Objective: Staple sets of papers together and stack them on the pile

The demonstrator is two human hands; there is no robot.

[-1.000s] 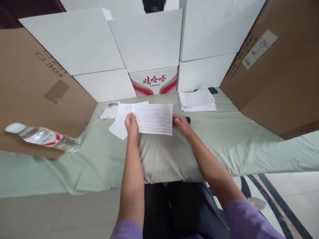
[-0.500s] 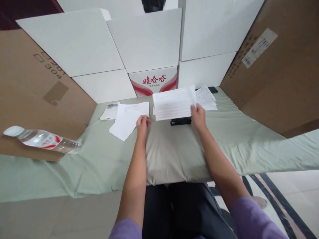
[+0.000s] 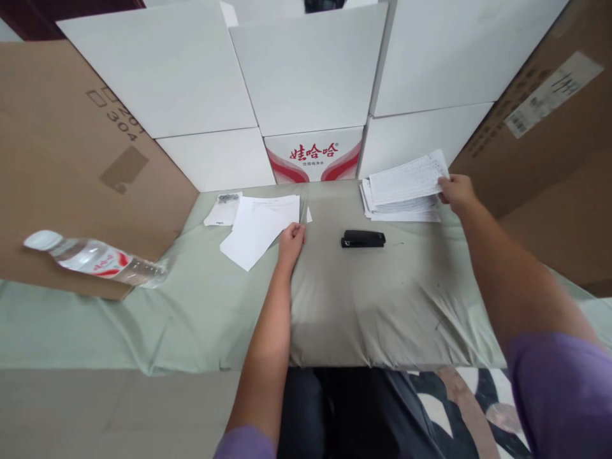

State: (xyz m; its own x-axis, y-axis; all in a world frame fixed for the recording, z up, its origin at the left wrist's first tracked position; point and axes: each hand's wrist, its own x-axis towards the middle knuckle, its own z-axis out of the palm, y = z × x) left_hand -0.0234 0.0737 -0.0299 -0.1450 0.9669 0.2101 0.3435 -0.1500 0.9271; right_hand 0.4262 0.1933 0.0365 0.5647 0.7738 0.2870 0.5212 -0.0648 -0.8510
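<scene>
My right hand (image 3: 456,191) pinches the right end of some printed paper sheets (image 3: 406,176). They are over a stack of similar printed papers (image 3: 414,211) at the back right, partly covering it. My left hand (image 3: 291,243) lies on the cloth with its fingers curled in and nothing visible in them. It is beside the lower right edge of the loose white sheets (image 3: 258,229). Between the two hands a black stapler (image 3: 363,239) rests on the cloth. A small white paper scrap (image 3: 308,215) lies just beyond my left hand.
A green cloth (image 3: 201,306) covers the table. White boxes (image 3: 306,76) form a wall behind, with brown cartons (image 3: 62,159) at both sides. A clear water bottle (image 3: 102,260) is at the left. A white packet (image 3: 224,209) lies behind the loose sheets.
My right hand has carried the paper sheets rightward from above the stapler to over the stack. The stapler is fully uncovered. My left hand stays near the loose sheets, and the view has shifted.
</scene>
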